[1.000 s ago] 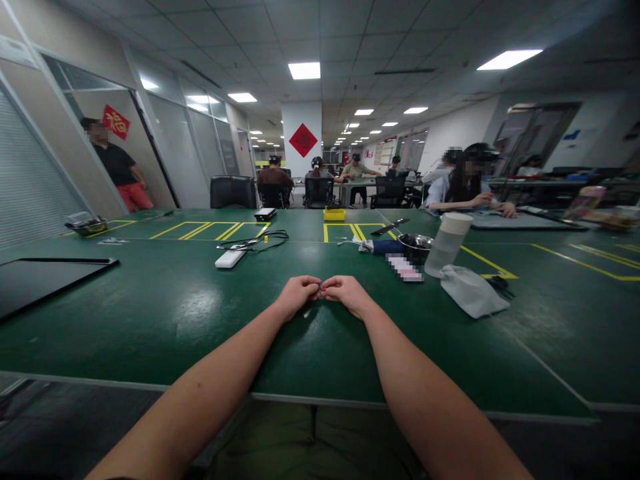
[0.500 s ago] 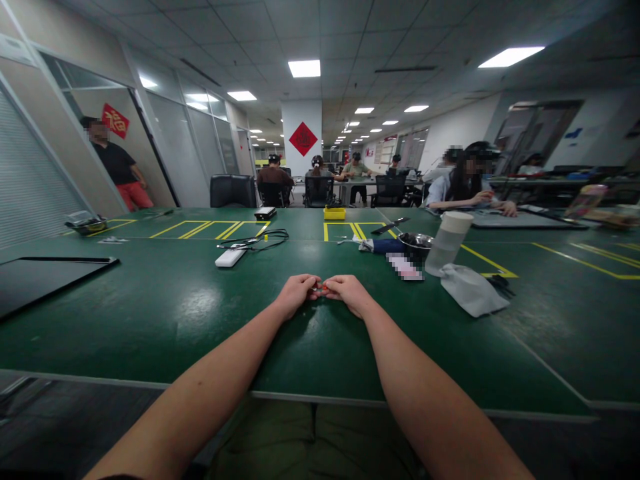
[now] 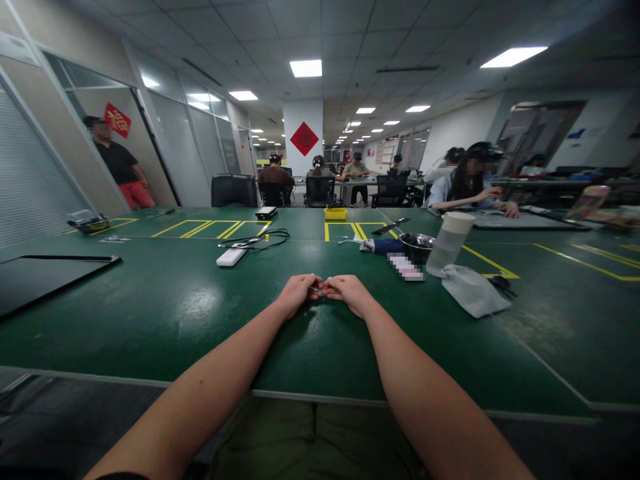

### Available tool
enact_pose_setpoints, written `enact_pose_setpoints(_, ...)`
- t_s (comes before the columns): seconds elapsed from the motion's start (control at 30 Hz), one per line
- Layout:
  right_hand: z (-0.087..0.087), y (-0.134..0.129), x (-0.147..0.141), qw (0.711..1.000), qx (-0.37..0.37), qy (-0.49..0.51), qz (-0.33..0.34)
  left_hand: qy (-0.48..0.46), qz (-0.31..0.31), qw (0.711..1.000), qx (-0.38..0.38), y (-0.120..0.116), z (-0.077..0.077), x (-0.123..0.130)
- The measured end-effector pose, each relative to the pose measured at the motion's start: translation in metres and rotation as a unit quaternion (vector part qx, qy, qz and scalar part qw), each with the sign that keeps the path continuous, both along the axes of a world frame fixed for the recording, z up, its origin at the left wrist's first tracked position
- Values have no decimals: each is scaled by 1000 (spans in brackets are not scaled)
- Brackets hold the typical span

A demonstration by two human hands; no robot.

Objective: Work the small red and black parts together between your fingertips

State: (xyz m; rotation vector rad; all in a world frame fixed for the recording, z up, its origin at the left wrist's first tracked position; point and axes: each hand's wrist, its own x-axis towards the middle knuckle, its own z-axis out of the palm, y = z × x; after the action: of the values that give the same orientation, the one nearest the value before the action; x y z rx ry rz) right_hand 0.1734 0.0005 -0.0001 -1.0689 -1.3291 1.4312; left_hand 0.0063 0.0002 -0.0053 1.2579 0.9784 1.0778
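Both hands in front of the torso, just this side of the table's middle, fingertips almost meeting. Clock centred on the fingertips, 12 = away from the wearer.

Left hand (image 3: 296, 295): thumb and fingers pinched on a pale sliver (image 3: 315, 289), tips aimed at 3. Right hand (image 3: 349, 293): pinched on an orange bit (image 3: 326, 287), tips aimed at 9. Both pieces sit between the two sets of fingertips, mostly covered. One part or two joined: can't tell, too small.

Key relation: what shows of the sliver and the bit lines up roughly 9-to-3, across the body, so each hand has its own end. Orange end is on the right hand's side, pale end on the left's. Neither hand is nearer overall; reach looks about even. Exact tilt can't be read. Hands are low over the green table (image 3: 200, 340); whether they rest on it, can't tell.

Around them, none touched: white box (image 3: 231, 256) at 10, black cable (image 3: 273, 235) by its far end. Yellow box (image 3: 335, 213) at 12, far side. Metal bowl (image 3: 425, 249) between 1 and 2, bottle (image 3: 447, 247) at 2 and leaning in view, grey pouch (image 3: 473, 291) at 3. Black panel (image 3: 55, 280) at 9, well apart. Co-worker (image 3: 463, 180) seated at about 2, far side, own hands low over a grey board (image 3: 540, 221).
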Motion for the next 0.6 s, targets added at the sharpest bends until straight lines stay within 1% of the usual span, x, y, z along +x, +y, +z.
enact_pose_setpoints(0.23,2,-1,-1,1000,-9,3,-4,8,0,1000,-3,-1,1,0)
enact_pose_setpoints(0.4,1,-1,0,1000,-7,4,-5,16,-6,1000,8,-2,2,0)
enact_pose_setpoints(0.47,0,0,0,1000,-5,0,-8,31,-7,999,22,-3,3,1)
enact_pose_setpoints(0.6,-4,2,0,1000,9,-4,-22,89,6,994,59,-6,4,0)
